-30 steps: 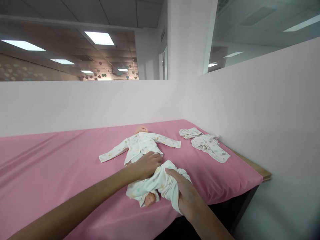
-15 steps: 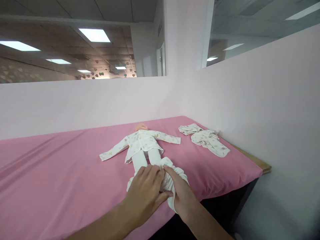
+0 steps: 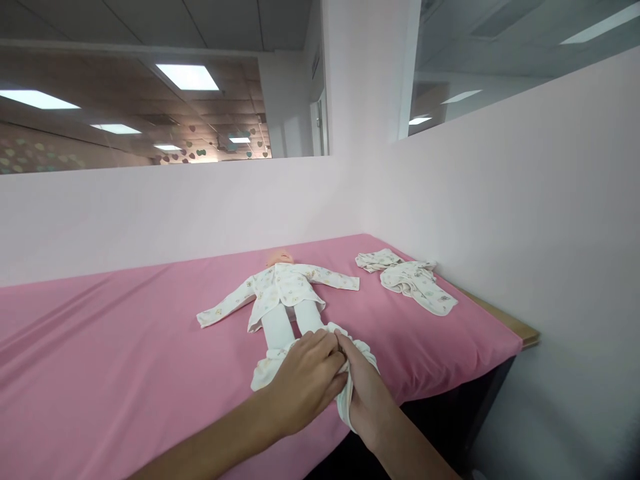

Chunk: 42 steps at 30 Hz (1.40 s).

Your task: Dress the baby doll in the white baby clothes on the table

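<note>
— So what are the hands gripping now?

— Both close on the bunched trousers [image 3: 345, 363] at the doll's [image 3: 286, 293] feet. The left hand [image 3: 306, 381] lies curled over the cloth, fingers pinching it; the right hand [image 3: 364, 388] pinches the waistband edge from the other side, thumb on top.

— And what has changed?

— A second ago the left hand was up at the doll's waist and the trousers covered the legs. Now both bare white legs [image 3: 293, 325] show from the shirt [image 3: 280, 288] hem down, and the trousers sit gathered low, near the bed's [image 3: 125, 347] front edge.

— Meaning?

— I'd judge the trousers are nearly off, only the feet still caught.

— Anything else about?

— A spare set of baby clothes [image 3: 407, 283] lies well apart, by the partition wall [image 3: 525, 220].
</note>
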Available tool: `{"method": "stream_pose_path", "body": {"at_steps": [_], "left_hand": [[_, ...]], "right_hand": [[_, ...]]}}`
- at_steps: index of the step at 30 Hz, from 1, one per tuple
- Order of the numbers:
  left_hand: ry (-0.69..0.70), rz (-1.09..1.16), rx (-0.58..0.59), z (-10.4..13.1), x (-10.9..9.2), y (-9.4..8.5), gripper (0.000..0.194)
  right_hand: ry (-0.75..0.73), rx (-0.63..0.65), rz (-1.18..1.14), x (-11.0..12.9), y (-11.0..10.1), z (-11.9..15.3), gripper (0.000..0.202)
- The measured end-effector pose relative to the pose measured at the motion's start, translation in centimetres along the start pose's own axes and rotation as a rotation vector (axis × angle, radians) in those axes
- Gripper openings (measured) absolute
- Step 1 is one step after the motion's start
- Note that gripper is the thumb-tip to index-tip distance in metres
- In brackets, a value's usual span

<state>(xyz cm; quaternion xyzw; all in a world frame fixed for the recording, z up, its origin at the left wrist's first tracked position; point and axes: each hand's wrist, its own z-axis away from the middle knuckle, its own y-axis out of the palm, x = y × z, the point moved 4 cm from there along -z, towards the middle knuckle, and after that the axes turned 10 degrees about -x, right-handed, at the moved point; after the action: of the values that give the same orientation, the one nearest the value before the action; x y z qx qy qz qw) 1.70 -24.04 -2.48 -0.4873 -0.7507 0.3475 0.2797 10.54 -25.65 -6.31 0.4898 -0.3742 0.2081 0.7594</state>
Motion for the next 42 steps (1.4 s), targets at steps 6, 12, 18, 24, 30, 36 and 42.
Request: {"method": "stream_pose_path", "body": {"at_steps": [6,12,18,24,30,36,42], "left_hand": [[-0.151,0.188,0.031,-0.6,0.4,0.0,0.019],[-0.426,0.386,0.067,-0.7,2.0,-0.4,0.021],[-0.228,0.133,0.047,0.7,2.4,-1.6,0.019],[0.003,-0.351,-0.038,2.1,1.2,-1.0,0.018],[-0.054,-0.333,0.007,2.8,0.3,-0.4,0.021],[-0.229,-0.135,0.031,2.9,0.8,0.8,0.019],[-0.312,0.089,0.075,2.0,1.9,0.6,0.016]], "right_hand": [[0.058,0.081,0.049,0.1,0.1,0.4,0.048],[0.210,0.158,-0.052,-0.3,-0.9,0.3,0.053],[0.235,0.246,-0.176,0.3,-0.6,1.2,0.046],[0.256,0.174,-0.207,0.3,-0.3,1.8,0.046],[0.263,0.124,-0.225,-0.4,-0.4,2.0,0.049],[0.165,0.039,-0.175,-0.8,-0.6,1.7,0.056],[-0.024,0.042,-0.002,-0.1,-0.4,3.1,0.048]]}}
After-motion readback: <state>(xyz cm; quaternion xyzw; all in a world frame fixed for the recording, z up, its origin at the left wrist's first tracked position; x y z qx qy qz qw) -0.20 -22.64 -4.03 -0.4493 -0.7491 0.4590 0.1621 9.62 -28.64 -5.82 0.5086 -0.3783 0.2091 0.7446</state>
